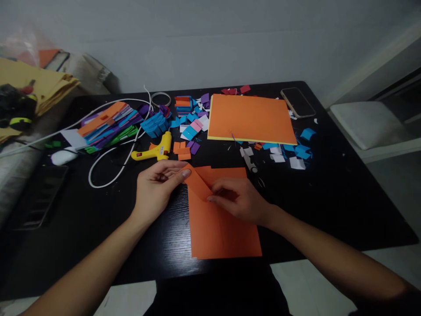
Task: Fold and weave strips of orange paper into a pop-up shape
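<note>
My left hand [156,184] pinches the upper left end of a narrow orange paper strip [198,183], thumb on top. At the strip's lower right end, the thumb and fingers of my right hand [241,197] are closed on it. The strip is held at a slant just over a larger orange paper sheet [223,237], which lies on the black table and has a faint lengthwise crease. Part of the sheet's upper edge is cut away or uneven. Beyond my left hand rests a yellow glue gun [158,149].
A stack of orange sheets [251,118] lies at the back, with small paper pieces [194,127] scattered around. Scissors [251,164] lie right of my hands. A white cable [108,182] loops on the left near bundled strips [112,125]. A phone [298,103] sits back right.
</note>
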Tool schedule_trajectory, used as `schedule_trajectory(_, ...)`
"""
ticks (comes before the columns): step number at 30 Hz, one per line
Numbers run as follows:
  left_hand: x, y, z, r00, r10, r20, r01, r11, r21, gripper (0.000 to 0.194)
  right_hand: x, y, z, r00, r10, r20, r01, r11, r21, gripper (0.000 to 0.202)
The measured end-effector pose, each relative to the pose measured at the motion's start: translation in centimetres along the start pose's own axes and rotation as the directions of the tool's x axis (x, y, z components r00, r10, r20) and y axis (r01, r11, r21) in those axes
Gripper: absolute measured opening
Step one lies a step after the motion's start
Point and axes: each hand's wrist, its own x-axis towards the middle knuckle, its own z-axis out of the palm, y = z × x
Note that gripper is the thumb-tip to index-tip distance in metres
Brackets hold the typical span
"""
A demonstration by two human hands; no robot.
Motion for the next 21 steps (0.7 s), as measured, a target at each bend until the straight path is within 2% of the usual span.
schedule_trajectory(4,-0.06,-0.04,0.05,1.0,-0.005,0.02,0.004,1.0,0.023,0.02,0.12,0.06,-0.07,0.998,0.007,0.064,-0.005,1.0,-0.029,0.018)
schedule_trajectory(8,0.1,-0.01,0.0,1.0,0.012,0.001,-0.012,0.999,0.037,0.019,0.07,0.18,-0.05,0.999,-0.004,0.05,0.005,1.0,-0.02,0.018)
schedule_trajectory(11,0.31,0.05,-0.13,1.0,0.021,-0.017,-0.021,1.0,0.02,0.018,0.02,0.21,0.04,0.999,-0.036,-0.011,0.036,0.999,-0.022,0.013)
schedule_trajectory(15,0.5,0.09,-0.3,1.0,0.012,-0.008,-0.013,0.996,-0.093,0.017,-0.01,0.13,0.12,0.99,-0.077,-0.114,0.074,0.997,-0.026,0.009)
schedule_trajectory(21,0.72,0.27,-0.62,0.997,-0.049,0.053,0.058,0.982,-0.181,0.019,-0.03,-0.08,0.09,0.96,0.011,-0.278,0.004,0.999,0.054,0.007)
